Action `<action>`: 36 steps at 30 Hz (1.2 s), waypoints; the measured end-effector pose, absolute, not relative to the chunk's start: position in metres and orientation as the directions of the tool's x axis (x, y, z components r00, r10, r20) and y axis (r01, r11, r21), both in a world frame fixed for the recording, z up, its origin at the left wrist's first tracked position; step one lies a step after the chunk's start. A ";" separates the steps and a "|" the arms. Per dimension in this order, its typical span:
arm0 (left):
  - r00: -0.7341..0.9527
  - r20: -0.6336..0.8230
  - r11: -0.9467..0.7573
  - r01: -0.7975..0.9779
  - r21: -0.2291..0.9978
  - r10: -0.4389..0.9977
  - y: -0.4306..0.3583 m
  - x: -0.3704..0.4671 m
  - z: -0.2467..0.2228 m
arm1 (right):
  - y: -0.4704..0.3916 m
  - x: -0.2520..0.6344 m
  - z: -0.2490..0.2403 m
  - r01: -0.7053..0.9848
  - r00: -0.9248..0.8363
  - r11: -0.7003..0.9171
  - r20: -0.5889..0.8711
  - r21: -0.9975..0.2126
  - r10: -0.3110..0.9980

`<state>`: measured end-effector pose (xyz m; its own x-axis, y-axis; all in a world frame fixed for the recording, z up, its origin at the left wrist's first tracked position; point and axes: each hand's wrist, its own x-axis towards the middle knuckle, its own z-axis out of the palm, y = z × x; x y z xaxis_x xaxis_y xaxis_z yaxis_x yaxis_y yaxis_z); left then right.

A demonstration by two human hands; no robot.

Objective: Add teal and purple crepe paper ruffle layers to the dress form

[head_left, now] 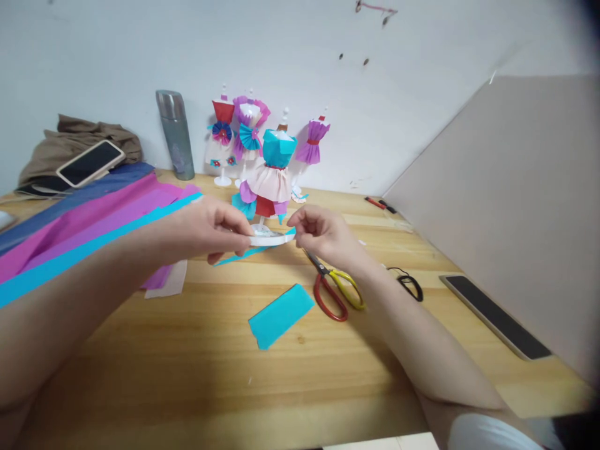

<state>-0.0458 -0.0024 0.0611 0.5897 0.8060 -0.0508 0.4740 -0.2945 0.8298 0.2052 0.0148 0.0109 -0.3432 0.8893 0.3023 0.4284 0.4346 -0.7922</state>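
Note:
A narrow white strip [273, 240], perhaps tape, is stretched between my two hands above the table. My left hand [218, 228] pinches its left end between thumb and fingers. At the other end, my right hand [323, 234] has its fingertips closed on the strip, where a bit of blue shows. Just behind stands a small dress form [279, 150] in a blue top and pale pink skirt. Below my hands lies a cut blue crepe-paper piece [281, 315]. Scissors [332, 290] with one red and one yellow handle rest under my right wrist.
Layered crepe-paper sheets [112, 206] spread beneath my left forearm. Several more dressed forms [222, 140] stand at the wall beside a grey bottle [175, 134]. A phone [91, 164] lies on brown cloth [77, 134]; another dark device [497, 315] and a black cord [410, 286] are rightward.

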 end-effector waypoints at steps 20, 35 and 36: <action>0.536 0.268 -0.130 -0.281 0.951 0.800 -0.007 -0.057 0.062 | 0.013 0.268 0.028 0.916 -0.275 0.178 -0.239 -0.360 0.931; 0.476 0.157 0.044 -0.385 0.922 0.865 0.018 0.034 0.068 | -0.033 0.270 -0.017 0.958 -0.139 0.103 -0.117 -0.268 0.983; 0.459 0.163 0.038 -0.397 0.917 0.873 0.021 0.040 0.068 | -0.032 0.273 -0.015 0.942 -0.120 0.081 -0.099 -0.325 0.988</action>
<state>0.0402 0.0212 0.0683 0.4588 0.8734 0.1630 -0.3975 0.0377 0.9168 0.2730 -0.0325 -0.0154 -0.1196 0.9879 -0.0992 0.9422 0.0814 -0.3249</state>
